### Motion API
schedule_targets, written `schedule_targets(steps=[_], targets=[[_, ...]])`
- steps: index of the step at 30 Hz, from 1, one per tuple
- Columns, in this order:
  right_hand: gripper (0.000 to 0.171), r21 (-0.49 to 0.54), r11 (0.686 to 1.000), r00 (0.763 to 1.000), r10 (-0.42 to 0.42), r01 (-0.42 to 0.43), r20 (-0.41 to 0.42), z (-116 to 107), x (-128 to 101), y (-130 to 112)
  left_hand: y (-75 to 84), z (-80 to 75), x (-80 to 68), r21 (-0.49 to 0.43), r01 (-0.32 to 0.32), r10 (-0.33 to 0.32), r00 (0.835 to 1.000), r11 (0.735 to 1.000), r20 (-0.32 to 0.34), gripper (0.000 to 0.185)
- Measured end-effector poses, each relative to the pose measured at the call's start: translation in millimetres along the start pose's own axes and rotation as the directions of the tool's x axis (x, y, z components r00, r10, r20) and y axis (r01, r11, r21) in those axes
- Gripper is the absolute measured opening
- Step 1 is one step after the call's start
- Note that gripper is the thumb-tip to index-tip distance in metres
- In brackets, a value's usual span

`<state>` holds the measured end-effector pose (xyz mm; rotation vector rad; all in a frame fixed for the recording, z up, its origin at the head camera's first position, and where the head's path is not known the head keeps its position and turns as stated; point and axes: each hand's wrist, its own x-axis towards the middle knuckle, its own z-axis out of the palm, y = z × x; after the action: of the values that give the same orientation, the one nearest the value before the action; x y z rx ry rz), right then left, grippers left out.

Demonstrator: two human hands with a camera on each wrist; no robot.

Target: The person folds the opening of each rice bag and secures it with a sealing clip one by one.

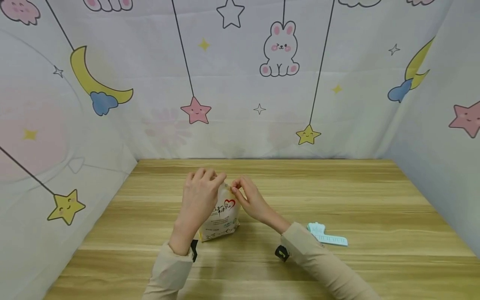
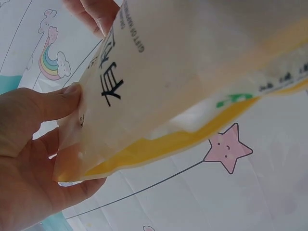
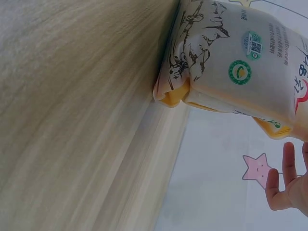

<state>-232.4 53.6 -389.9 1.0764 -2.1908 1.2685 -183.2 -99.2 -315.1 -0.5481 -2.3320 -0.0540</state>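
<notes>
A white printed packaging bag (image 1: 222, 216) with yellow edges stands upright on the table. Its front carries black characters and a red heart. My left hand (image 1: 199, 199) holds the top left of the bag; in the left wrist view its thumb lies on one face and fingers go behind the edge. At the top right corner, my right hand (image 1: 253, 202) pinches the bag between thumb and index finger. Other fingers (image 3: 288, 166) are spread apart beside the bag in the right wrist view. That view cuts off the bag's top.
A pale teal plastic clip (image 1: 327, 236) with a paw-shaped end lies on the wooden table (image 1: 356, 200), right of the bag and near the right forearm. Printed white cloth walls (image 1: 232, 83) stand behind and at both sides.
</notes>
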Motion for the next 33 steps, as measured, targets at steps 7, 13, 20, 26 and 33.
schedule_targets(steps=[7,13,20,26,33], targets=[[0.003,-0.036,0.999,0.999,-0.038,0.038,-0.014,-0.3,-2.8,3.2,0.1,-0.3,0.5,-0.011,-0.001,0.001,1.000,1.000,-0.006,0.021],[0.009,-0.094,0.994,0.998,-0.054,0.053,-0.011,-0.9,-4.9,5.7,-0.1,-0.4,0.6,-0.013,-0.005,0.005,1.000,1.000,-0.010,0.021],[0.008,-0.157,0.985,0.997,-0.071,0.069,-0.009,-0.9,-6.8,7.6,-1.0,-0.7,0.1,-0.012,-0.004,0.004,1.000,1.000,-0.008,0.021],[0.022,-0.179,0.981,0.997,-0.073,0.071,-0.007,-0.4,-7.3,9.4,-2.0,-0.7,0.4,-0.026,-0.002,0.002,1.000,1.000,-0.017,0.019],[0.017,-0.164,0.983,0.996,-0.091,0.088,-0.013,0.1,-7.6,9.3,-2.9,-1.4,-0.3,-0.035,0.004,-0.006,0.999,0.999,-0.034,0.015]])
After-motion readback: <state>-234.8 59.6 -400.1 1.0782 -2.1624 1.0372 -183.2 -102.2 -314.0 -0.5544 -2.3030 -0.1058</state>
